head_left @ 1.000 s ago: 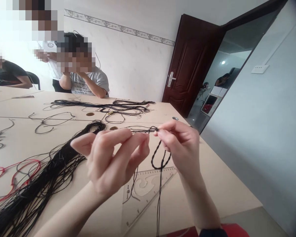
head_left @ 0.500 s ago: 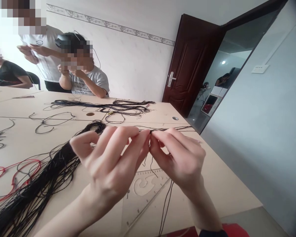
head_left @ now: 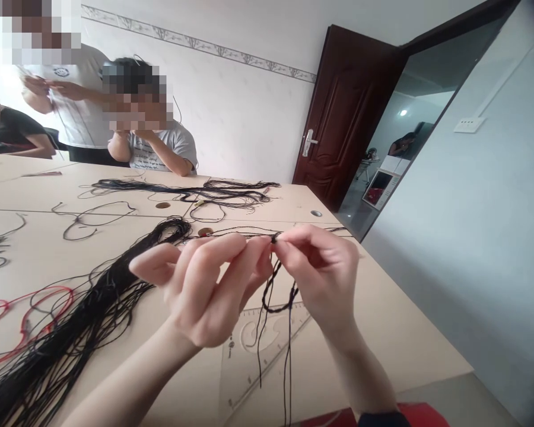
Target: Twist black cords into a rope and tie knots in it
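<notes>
My left hand [head_left: 213,284] pinches a black braided cord [head_left: 276,308] between thumb and fingertips. On the other side of a small dark knot [head_left: 273,239], my right hand [head_left: 324,273] has its thumb and forefinger closed on the same cord. The fingertips of both hands nearly meet at that knot. Below them hangs a braided loop, and thin loose strands drop toward the table's front edge. Under the hands lies a clear set square [head_left: 244,379] with printed marks. To the left a thick bundle of black cords [head_left: 102,302] stretches across the table.
Red cord [head_left: 26,326] curls beside the bundle at left. More black cords [head_left: 178,190] lie farther back on the pale table [head_left: 409,332]. Several people are behind the table's far side, one seated person [head_left: 160,145] with raised hands. A dark door [head_left: 347,107] stands open.
My right hand has turned and its grip at the knot has shifted. A braided loop now shows beneath the hands. The standing person has moved slightly left.
</notes>
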Available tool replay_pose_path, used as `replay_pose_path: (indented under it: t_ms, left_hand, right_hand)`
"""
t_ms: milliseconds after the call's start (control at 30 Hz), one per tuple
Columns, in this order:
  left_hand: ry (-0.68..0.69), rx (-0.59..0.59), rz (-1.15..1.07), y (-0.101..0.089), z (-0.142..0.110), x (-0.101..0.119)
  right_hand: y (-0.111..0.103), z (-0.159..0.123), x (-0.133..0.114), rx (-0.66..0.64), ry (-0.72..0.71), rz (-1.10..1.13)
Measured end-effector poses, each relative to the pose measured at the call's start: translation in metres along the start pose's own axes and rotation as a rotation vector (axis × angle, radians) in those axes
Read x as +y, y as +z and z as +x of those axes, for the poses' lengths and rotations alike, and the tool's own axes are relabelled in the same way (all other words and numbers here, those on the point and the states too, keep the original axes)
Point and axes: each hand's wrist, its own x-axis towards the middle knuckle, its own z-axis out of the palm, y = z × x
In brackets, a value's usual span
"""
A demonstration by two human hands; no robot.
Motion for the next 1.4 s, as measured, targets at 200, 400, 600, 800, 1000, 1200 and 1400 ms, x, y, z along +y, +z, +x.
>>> replay_pose_path:
  t_ms: [200,400,600,800,1000,1200,1400]
  left_hand:
    - [-0.131,-0.048,-0.186,-0.005,0.006,-0.005]
    - [-0.277,-0.299,-0.375,-0.017,0.024,-0.009]
    - [-0.281,-0.394,-0.452,-0.017,0.026,-0.008]
    - [-0.252,-0.423,-0.454,-0.021,0.026,-0.009]
    - [-0.175,-0.387,-0.375,-0.019,0.025,-0.006]
    - [-0.098,-0.319,-0.285,-0.019,0.024,-0.002]
    - [-0.054,-0.254,-0.157,-0.024,0.023,0.0]
  right_hand:
    - [-0.004,0.003,0.005,-0.035,-0.137,-0.089]
    - [-0.017,0.003,0.0,-0.146,-0.476,-0.509]
    - [-0.02,0.001,-0.002,-0.206,-0.521,-0.694]
    - [-0.022,0.0,-0.004,-0.249,-0.496,-0.682]
    - [-0.022,0.0,-0.005,-0.266,-0.426,-0.659]
    - [-0.022,-0.001,-0.007,-0.21,-0.443,-0.674]
    - [-0.019,0.001,-0.007,-0.099,-0.456,-0.581]
